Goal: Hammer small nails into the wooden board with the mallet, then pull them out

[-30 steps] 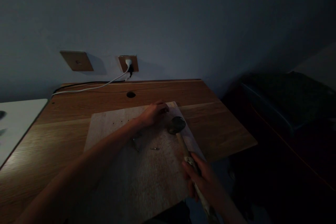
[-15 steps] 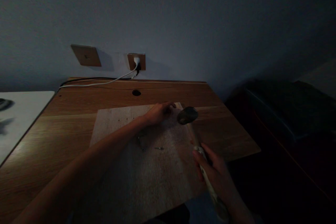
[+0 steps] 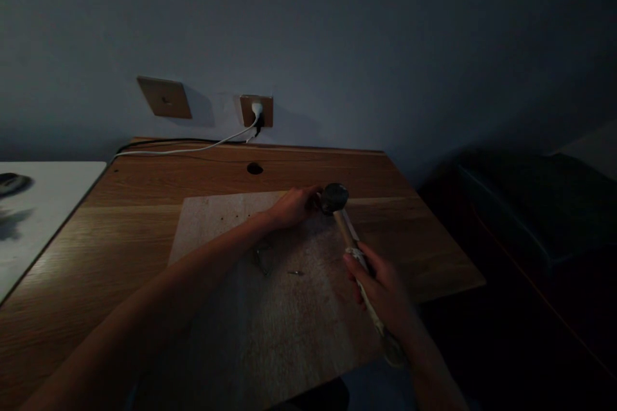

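A pale wooden board [image 3: 231, 308] lies on a brown wooden desk [image 3: 120, 218]. My left hand [image 3: 292, 205] rests near the board's far right corner with fingers pinched together on something too small to make out. My right hand [image 3: 383, 292] is wrapped round the wooden handle of a hammer [image 3: 344, 228]. The dark hammer head sits right beside my left fingertips, just above the board. A small loose nail [image 3: 295, 273] and a bent metal piece [image 3: 261, 259] lie on the board between my arms.
A white cable [image 3: 193, 149] runs along the desk's back edge to a wall socket [image 3: 257, 110]. A round hole [image 3: 254, 168] is in the desk. A white surface [image 3: 33, 212] adjoins on the left; a dark case [image 3: 530, 205] stands to the right.
The hammer head swung out to the right and up, then came back left to my left fingertips. My left hand stayed in place at the board's corner.
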Action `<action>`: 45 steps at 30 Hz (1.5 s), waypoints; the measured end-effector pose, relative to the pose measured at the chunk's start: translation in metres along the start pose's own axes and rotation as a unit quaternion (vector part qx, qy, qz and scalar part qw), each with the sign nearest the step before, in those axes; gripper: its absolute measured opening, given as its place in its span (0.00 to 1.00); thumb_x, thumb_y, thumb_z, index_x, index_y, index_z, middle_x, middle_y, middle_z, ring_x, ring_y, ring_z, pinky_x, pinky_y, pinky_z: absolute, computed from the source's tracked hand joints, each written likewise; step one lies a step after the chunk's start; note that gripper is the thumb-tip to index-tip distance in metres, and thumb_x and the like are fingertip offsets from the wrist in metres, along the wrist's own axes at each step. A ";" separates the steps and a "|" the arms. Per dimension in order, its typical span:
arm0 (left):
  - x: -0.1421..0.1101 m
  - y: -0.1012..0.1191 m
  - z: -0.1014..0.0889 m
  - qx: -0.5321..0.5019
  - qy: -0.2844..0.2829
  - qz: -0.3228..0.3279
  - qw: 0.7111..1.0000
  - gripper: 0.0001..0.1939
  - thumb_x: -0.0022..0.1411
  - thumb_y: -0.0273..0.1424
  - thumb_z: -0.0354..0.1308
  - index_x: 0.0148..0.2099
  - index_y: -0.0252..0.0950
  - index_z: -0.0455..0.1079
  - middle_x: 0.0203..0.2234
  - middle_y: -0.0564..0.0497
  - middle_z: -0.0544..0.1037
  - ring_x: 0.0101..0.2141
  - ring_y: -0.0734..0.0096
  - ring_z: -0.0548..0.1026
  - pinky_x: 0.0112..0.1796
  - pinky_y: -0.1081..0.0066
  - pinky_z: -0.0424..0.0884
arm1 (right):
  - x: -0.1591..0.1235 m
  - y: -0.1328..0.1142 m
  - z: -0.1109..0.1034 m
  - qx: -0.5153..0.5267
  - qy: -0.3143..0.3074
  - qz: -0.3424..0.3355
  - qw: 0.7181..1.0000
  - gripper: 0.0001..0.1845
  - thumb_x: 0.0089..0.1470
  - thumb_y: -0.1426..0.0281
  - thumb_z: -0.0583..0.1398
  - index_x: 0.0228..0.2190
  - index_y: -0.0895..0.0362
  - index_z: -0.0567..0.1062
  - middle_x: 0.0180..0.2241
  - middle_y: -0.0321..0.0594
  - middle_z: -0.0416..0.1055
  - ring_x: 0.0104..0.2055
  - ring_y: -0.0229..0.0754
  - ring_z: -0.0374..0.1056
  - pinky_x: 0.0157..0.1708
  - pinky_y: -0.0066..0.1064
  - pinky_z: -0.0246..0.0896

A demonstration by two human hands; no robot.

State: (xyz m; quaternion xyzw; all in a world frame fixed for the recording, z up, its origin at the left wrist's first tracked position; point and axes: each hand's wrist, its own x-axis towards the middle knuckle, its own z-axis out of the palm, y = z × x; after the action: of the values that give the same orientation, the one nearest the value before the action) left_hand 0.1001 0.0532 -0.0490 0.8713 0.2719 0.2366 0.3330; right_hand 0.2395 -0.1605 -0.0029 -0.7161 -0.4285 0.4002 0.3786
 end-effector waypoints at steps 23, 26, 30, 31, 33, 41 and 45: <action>0.001 -0.002 0.001 0.008 -0.008 -0.009 1.000 0.24 0.58 0.21 0.65 0.57 0.35 0.73 0.39 0.48 0.85 0.41 0.63 0.83 0.44 0.71 0.74 | 0.001 0.007 0.005 -0.017 0.022 -0.015 0.999 0.21 0.61 0.50 0.59 0.42 0.55 0.73 0.20 0.28 0.63 0.16 0.36 0.61 0.14 0.25 0.58; 0.001 -0.002 0.001 0.016 0.002 -0.006 1.000 0.24 0.57 0.20 0.64 0.56 0.35 0.73 0.39 0.48 0.85 0.41 0.63 0.83 0.44 0.70 0.74 | 0.000 0.006 0.006 -0.017 0.013 -0.006 1.000 0.22 0.60 0.51 0.59 0.44 0.55 0.73 0.21 0.28 0.64 0.16 0.35 0.60 0.13 0.25 0.58; 0.001 -0.001 0.000 0.015 0.002 0.004 1.000 0.24 0.55 0.21 0.66 0.55 0.35 0.74 0.40 0.48 0.84 0.41 0.63 0.82 0.43 0.70 0.74 | -0.002 0.004 0.005 -0.023 0.029 -0.019 0.999 0.21 0.61 0.50 0.58 0.41 0.55 0.73 0.21 0.28 0.64 0.16 0.35 0.60 0.14 0.26 0.58; 0.001 -0.001 0.000 0.012 0.004 0.005 1.000 0.24 0.55 0.20 0.66 0.54 0.35 0.74 0.40 0.48 0.84 0.40 0.63 0.82 0.43 0.71 0.74 | -0.002 0.004 0.005 -0.025 0.028 -0.020 0.999 0.21 0.61 0.50 0.58 0.40 0.55 0.73 0.20 0.28 0.64 0.16 0.35 0.60 0.14 0.26 0.58; 0.002 -0.002 0.000 0.009 0.008 -0.002 1.000 0.23 0.55 0.19 0.65 0.54 0.35 0.74 0.39 0.48 0.84 0.40 0.63 0.83 0.42 0.71 0.74 | -0.001 0.004 0.005 -0.028 0.020 -0.018 0.999 0.22 0.61 0.49 0.59 0.41 0.56 0.74 0.19 0.28 0.63 0.16 0.36 0.61 0.14 0.26 0.58; 0.001 -0.003 0.001 0.028 0.005 -0.013 0.999 0.26 0.54 0.20 0.65 0.56 0.35 0.74 0.41 0.46 0.85 0.42 0.60 0.83 0.43 0.70 0.74 | -0.002 0.010 0.007 -0.029 0.020 -0.013 0.999 0.23 0.61 0.49 0.59 0.44 0.56 0.75 0.20 0.29 0.65 0.16 0.36 0.62 0.14 0.25 0.59; 0.002 -0.004 0.001 0.028 0.006 -0.014 1.000 0.26 0.54 0.19 0.64 0.56 0.35 0.74 0.40 0.46 0.85 0.42 0.60 0.83 0.43 0.69 0.74 | -0.002 0.013 0.008 -0.033 0.019 -0.020 0.999 0.22 0.62 0.50 0.58 0.42 0.56 0.74 0.19 0.28 0.64 0.16 0.36 0.62 0.14 0.25 0.58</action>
State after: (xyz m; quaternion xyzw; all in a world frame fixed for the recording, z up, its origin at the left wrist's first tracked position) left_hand 0.1009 0.0561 -0.0521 0.8749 0.2923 0.2299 0.3102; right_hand 0.2357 -0.1650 -0.0170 -0.7271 -0.4480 0.3648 0.3709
